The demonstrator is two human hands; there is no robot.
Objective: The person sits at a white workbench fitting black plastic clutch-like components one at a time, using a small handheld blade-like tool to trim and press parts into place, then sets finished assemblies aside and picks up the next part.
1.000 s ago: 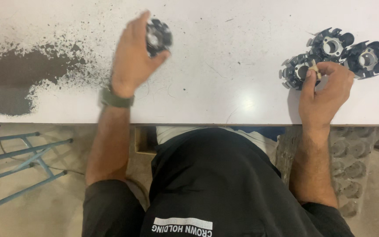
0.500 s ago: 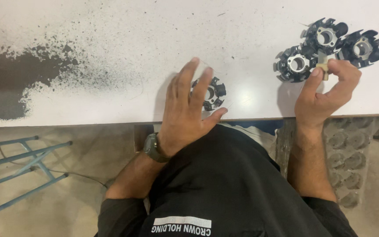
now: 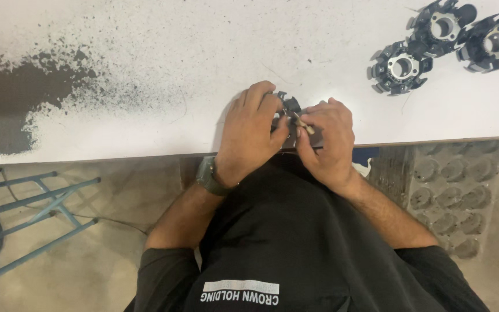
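Both hands meet at the near edge of the white table (image 3: 145, 34): the left hand (image 3: 249, 136) clasps a dark toothed round part (image 3: 289, 106), while the right hand (image 3: 327, 138) pinches a small pale peg (image 3: 304, 124) against it. Three matching toothed parts (image 3: 401, 68) lie well apart at the far right, and a dark powder stain (image 3: 7, 110) spreads at far left.

**One printed patch, nothing else**

No packages, signs or screens show here. The only label is a printed patch (image 3: 241, 292) on the person's black shirt (image 3: 295, 242) — a pale, narrow bar with a line of white lettering under it, low in the view, seen upside down and just left of the shirt's middle.
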